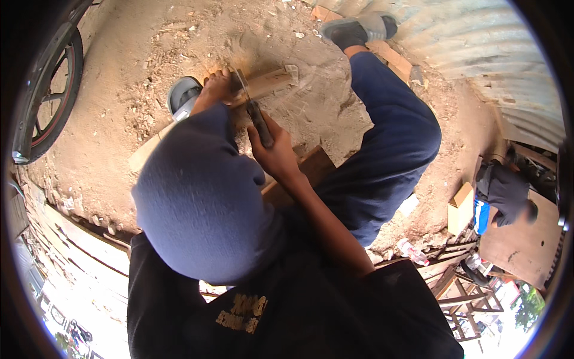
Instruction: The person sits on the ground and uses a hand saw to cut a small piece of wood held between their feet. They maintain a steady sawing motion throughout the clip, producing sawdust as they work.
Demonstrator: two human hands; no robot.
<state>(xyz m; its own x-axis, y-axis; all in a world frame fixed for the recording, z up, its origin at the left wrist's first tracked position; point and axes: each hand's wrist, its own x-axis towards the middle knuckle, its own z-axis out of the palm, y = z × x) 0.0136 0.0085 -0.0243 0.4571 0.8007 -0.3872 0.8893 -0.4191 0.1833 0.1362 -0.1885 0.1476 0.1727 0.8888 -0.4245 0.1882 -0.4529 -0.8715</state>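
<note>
My right hand (276, 149) is wrapped round the black handle of a narrow-bladed hand tool (260, 122), which may be a saw or a knife. Its thin blade (242, 82) points away from me and stands beside my left hand (216, 88). The left fingers are closed at the near-left end of a pale wooden piece (269, 82), against the blade; what exactly they grip is partly hidden. That piece lies low over the dirt, its far end to the right. My left foot in a grey sandal (182, 96) is close to the left hand.
Beneath my legs is a brown wooden block (314, 167); a pale board (146, 146) lies left. A motorbike wheel (60, 90) stands far left, a corrugated metal sheet (478, 36) at the upper right. Another person (505, 191) bends by a brown panel (526, 239) at right.
</note>
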